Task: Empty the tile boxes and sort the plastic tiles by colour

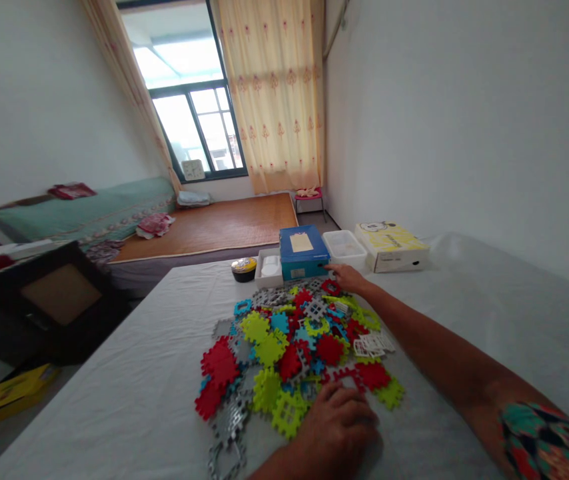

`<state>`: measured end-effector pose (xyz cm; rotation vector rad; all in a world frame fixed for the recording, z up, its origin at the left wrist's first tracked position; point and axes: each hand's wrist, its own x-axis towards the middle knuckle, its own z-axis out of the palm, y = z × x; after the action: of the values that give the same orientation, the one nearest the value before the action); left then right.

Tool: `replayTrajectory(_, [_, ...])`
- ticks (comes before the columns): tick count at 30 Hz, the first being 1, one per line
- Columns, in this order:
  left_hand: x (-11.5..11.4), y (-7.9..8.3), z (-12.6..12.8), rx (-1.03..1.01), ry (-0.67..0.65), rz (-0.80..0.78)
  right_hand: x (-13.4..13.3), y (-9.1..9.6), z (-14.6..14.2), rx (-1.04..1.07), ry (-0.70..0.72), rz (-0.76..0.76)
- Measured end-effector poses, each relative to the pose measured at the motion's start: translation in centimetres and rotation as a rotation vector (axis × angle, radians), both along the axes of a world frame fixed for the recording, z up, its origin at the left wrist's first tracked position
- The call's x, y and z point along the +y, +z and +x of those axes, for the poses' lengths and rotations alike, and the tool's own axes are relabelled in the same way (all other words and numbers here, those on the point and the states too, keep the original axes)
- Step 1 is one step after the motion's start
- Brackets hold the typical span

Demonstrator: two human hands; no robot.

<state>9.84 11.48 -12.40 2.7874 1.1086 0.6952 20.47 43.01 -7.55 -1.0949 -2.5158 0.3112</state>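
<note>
My left hand [340, 427] rests at the near edge of a heap of plastic gear-edged building pieces, its fingers curled and close together. Whatever lies under those fingers is hidden; a red frame-like piece [347, 377] shows just beyond them. Reaching over the right side of the heap, my right hand [348, 277] has a finger stretched to the lower right corner of a blue box [304, 252]. The heap mixes a red piece [219, 362], a lime-green piece [270, 348], a blue piece [280, 323] and several grey ones. White lattice pieces [372, 345] lie on its right side.
Behind the heap stand a black-and-yellow round tin [244, 269], a small white box [269, 268], a white plastic tub [345, 248] and a yellow-and-white box [391, 247]. A white cloth [129, 373] covers the table. A yellow box [12, 395] lies low at left.
</note>
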Motion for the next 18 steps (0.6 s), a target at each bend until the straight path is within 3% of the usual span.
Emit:
replayTrajectory(2, [-0.1,0.0,-0.1,0.009,-0.004,-0.015,0.2,-0.3,2.9,-0.040,-0.065,-0.042])
replayTrajectory(6, [-0.4,0.1,-0.1,-0.015,-0.015,-0.034,1.4,-1.3,9.8,-0.145,-0.367,-0.089])
replayTrajectory(9, [-0.5,0.3,0.0,-0.034,-0.001,-0.036,2.5,-2.0,13.0,-0.159,-0.515,-0.076])
replayTrajectory(15, [-0.3,0.4,0.1,-0.003,0.010,-0.040,3.5,-2.9,12.8,-0.154,-0.541,-0.049])
replayTrajectory(18, [-0.3,0.5,0.0,0.002,-0.005,-0.039,3.4,-3.0,10.9,-0.140,-0.425,-0.091])
